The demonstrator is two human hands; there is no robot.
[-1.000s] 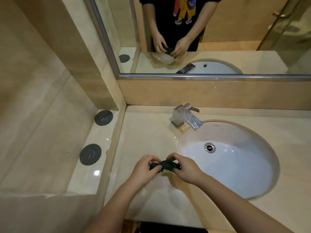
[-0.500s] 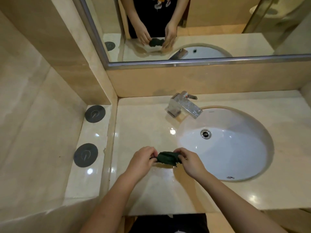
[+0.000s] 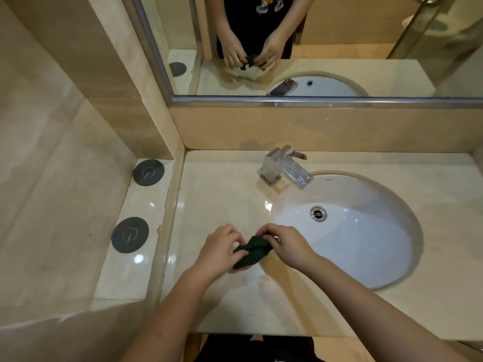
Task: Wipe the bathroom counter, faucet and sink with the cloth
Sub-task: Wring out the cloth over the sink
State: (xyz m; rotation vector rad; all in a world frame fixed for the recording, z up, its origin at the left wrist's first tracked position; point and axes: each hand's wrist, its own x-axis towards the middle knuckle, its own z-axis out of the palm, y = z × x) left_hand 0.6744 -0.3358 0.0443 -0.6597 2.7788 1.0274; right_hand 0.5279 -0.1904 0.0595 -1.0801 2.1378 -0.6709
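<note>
While my left hand (image 3: 222, 250) and right hand (image 3: 285, 246) pinch the dark green cloth (image 3: 252, 253) between them as they did half a second ago, the cloth itself has changed. It was a tight roll stretched straight from thumb to thumb; now it sags, with its upper end at my right fingertips and a loose corner drooping below my left fingers. I cannot tell whether that corner touches the bench (image 3: 222, 194). Both hands are curled on the fabric, neither has let go, and they sit in much the same spot as before.

I judge that I am shaking the cloth open or refolding it into a pad, so no wiping has begun. Beneath my hands the bench shows pale smears. Just beyond my right hand lies the sink (image 3: 366, 244), and farther ahead of my knuckles stands the spotted faucet (image 3: 287, 167). All three wait for the cloth.
</note>
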